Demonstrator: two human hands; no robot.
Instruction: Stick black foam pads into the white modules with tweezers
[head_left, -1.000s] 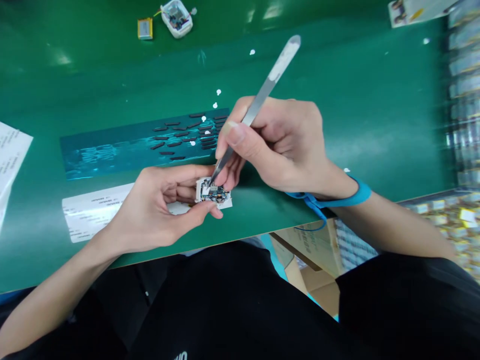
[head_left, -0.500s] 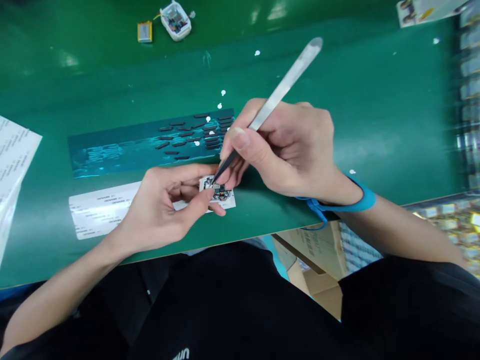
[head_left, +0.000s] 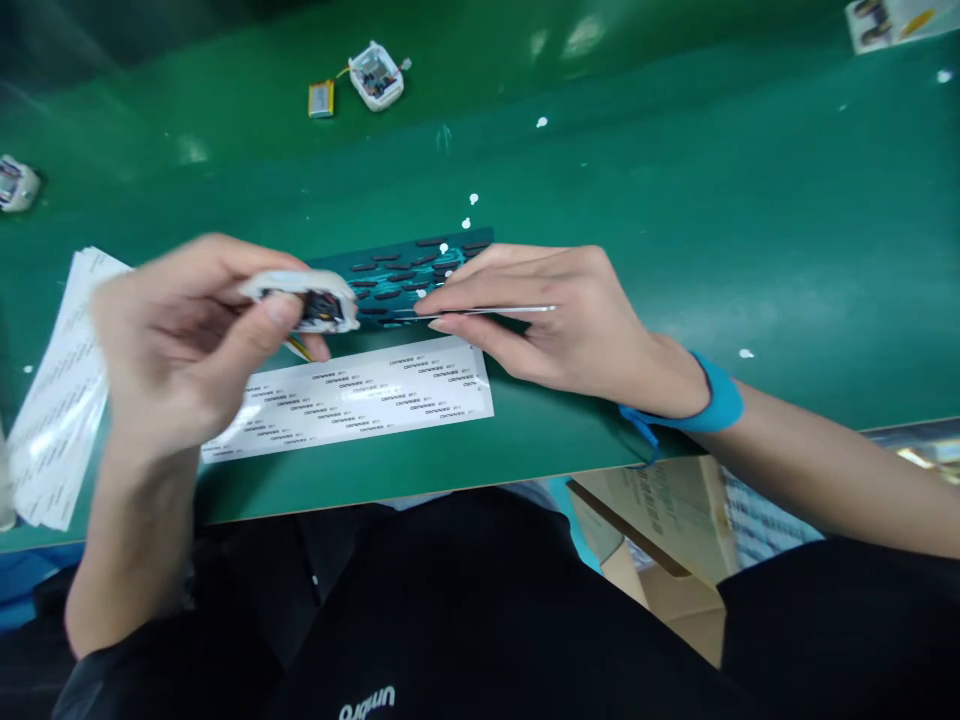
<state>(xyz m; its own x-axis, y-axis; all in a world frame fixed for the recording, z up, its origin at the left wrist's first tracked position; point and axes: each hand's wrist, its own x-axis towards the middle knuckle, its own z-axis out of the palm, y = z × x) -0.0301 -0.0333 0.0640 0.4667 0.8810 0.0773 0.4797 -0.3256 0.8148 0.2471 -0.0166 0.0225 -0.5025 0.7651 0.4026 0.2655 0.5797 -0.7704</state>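
Observation:
My left hand (head_left: pixel 176 340) is raised at the left, blurred by motion, its fingers closed round a small white device (head_left: pixel 304 298) with an exposed circuit board and coloured wires. My right hand (head_left: pixel 555 315) rests low over the green bench and pinches metal tweezers (head_left: pixel 480 312) that lie almost flat, tips pointing left at a teal sheet (head_left: pixel 409 275) carrying several small black strips. A blue strap (head_left: pixel 712 400) circles my right wrist. A white printed label sheet (head_left: pixel 352 395) lies just below both hands.
A stack of white label sheets (head_left: pixel 56 400) sits at the left edge. Far back lie a small battery (head_left: pixel 321 98) and another open white device (head_left: pixel 377 75); a third device (head_left: pixel 15 183) is at far left. Cardboard boxes (head_left: pixel 660 520) stand below the bench edge.
My left hand lifted the device up and to the left, away from the tweezers. My right hand lowered the tweezers from steeply tilted to nearly flat, tips now at the teal sheet.

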